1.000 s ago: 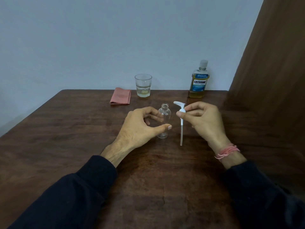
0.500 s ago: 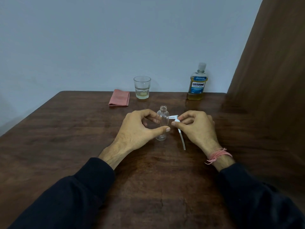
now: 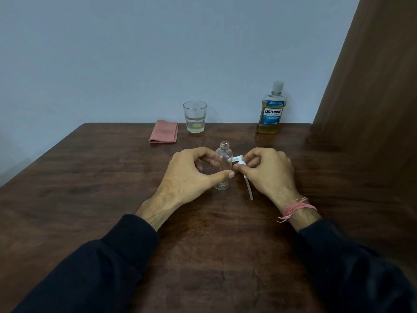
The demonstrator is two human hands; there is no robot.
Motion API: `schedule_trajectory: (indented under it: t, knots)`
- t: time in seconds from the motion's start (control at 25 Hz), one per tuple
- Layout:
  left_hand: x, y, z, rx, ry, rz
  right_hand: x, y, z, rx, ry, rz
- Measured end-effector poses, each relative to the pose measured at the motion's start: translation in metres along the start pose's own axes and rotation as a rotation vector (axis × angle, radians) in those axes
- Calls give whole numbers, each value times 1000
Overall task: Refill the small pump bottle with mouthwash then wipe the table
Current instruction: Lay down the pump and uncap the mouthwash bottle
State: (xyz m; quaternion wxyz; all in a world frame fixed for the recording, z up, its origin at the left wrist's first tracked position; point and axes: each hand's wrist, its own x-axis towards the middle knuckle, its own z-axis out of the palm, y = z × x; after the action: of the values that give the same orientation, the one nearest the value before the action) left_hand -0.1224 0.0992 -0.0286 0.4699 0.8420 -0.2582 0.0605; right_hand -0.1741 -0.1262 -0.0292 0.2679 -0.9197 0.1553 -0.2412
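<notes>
Small clear bottle (image 3: 223,166) upright at table centre, neck open, looks empty. Left hand (image 3: 191,175) curled round it, thumb across front. Right hand (image 3: 266,175) just beside, pinching white pump top (image 3: 240,162); tube (image 3: 248,187) slants down toward table. Mouthwash bottle (image 3: 272,109) back right, label "LISTERINE COOL MINT", amber liquid. Glass (image 3: 195,117) and folded pink cloth (image 3: 164,131) at back edge. Dark wood table (image 3: 90,188); pale blue wall (image 3: 135,53).

near table (image 3: 203,256) open | far edge: cloth (image 3: 164,131), glass (image 3: 195,117), mouthwash bottle (image 3: 272,109) spaced apart
</notes>
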Motion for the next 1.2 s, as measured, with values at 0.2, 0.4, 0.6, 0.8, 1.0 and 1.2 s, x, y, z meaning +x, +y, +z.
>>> schedule_trajectory:
  t: [0.2, 0.4, 0.6, 0.8, 1.0, 1.2]
  knots:
    - [-2, 6, -2, 36, 6, 10, 1, 2, 1, -30, 1, 10]
    - [-4, 10, -2, 52, 5, 17, 2, 4, 1, -51, -3, 12]
    - [-4, 13, -7, 63, 10, 19, 4, 5, 1, -53, 19, 8]
    - [-10, 16, -10, 30, 203, 175, 4, 2, -6, -16, 83, -5]
    - [-21, 44, -6, 182, 344, 517, 2, 3, -21, 241, 222, 52]
    - [24, 113, 4, 251, 142, 455, 27, 23, -34, 610, 148, 176]
